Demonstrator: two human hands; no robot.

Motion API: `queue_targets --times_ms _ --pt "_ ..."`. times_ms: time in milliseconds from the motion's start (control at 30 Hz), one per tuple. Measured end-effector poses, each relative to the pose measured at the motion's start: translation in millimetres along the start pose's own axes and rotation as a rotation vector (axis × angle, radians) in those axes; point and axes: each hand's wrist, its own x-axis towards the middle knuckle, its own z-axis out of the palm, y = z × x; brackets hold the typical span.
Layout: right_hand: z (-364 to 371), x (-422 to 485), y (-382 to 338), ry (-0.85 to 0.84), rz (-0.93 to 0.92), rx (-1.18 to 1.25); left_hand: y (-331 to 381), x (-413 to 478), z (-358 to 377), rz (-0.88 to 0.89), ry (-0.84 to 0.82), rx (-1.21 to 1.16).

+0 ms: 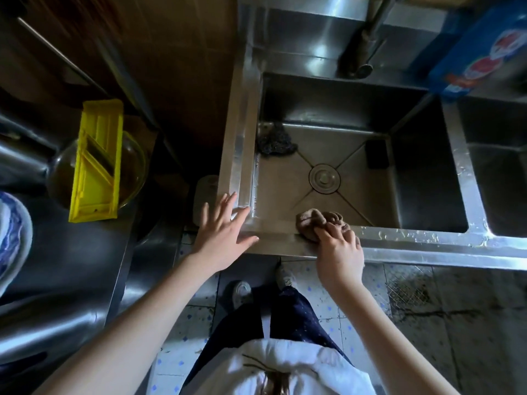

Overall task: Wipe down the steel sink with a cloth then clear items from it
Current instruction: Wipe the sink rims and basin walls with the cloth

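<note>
Head view: looking down on a steel sink (241, 129) with a person standing at its front rim.
Cloth: a crumpled brown cloth (313, 219) lies on the sink's front rim, at 6 o'clock from the drain (324, 178), partly hanging over the basin edge.
Right hand: the right hand (339, 253) is on the near side of the cloth; its fingers (323, 234) are curled into it, gripping it.
Left hand: the left hand (225, 228) is at the sink's front-left corner, at 9 o'clock from the cloth; its fingers (220, 208) are straight and spread and hold nothing. Whether it touches the rim, I cannot tell.
In the basin: a dark scourer (275, 141) sits in the far-left corner, at 10 o'clock from the drain; a black block (377, 153) stands against the right wall at 2 o'clock.
Rim: water drops (410, 234) lie along the front edge at 3 o'clock from the cloth.
Tap: a tap (366, 38) stands at 12 o'clock.
Writing: a blue packet (482, 52) at 1 o'clock carries red and white print, too blurred to read.
Left surface: a yellow slicer (97, 161) lies across a glass bowl (135, 163), at 9 o'clock from the sink.
</note>
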Motion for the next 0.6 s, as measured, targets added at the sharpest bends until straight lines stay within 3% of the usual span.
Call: queue_targets --times_ms 267,433,600 --pt "7.3 -0.4 -45.8 0.06 -0.077 0.084 3.9 7.4 6.4 0.095 -0.065 -0.011" --pt "7.1 -3.8 0.0 0.155 0.009 0.114 11.0 10.5 4.5 0.071 -0.042 -0.002" --pt "3.5 -0.2 71.6 0.186 0.223 0.156 30.1 4.5 12.5 0.058 -0.027 -0.063"
